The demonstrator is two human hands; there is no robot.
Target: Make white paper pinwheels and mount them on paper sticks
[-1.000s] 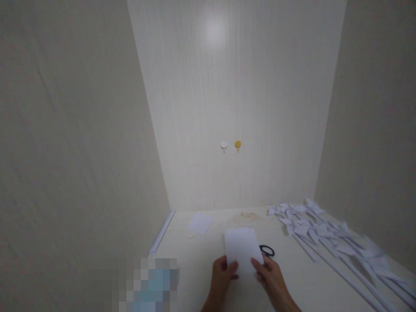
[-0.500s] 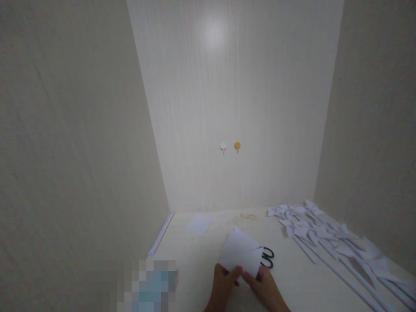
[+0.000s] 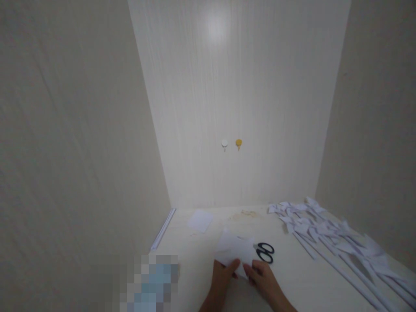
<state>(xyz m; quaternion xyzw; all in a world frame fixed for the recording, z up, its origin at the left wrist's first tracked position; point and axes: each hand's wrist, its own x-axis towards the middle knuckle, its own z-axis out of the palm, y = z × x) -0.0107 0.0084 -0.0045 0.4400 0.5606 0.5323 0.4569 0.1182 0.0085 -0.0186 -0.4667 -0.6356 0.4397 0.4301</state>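
Observation:
A white sheet of paper [image 3: 234, 249] is held low over the table, between my two hands. My left hand [image 3: 225, 273] pinches its near left edge, thumb on top and fingers underneath. At the near right edge, my right hand [image 3: 260, 276] has its thumb and fingertips closed on the paper. Just beyond the right hand lie scissors [image 3: 265, 252] with black handles; the paper hides most of their blades.
Several white paper strips and rolled paper sticks [image 3: 338, 249] spread along the right side. A small paper sheet [image 3: 200, 221] lies at the back left. White rods [image 3: 164, 229] lie along the left wall. Two hooks, white [image 3: 224, 143] and yellow [image 3: 238, 143], are on the back wall.
The paper has turned and dipped slightly to the left, uncovering more of the scissors' handles. My right hand has shifted its grip along the near edge. The view has moved a little.

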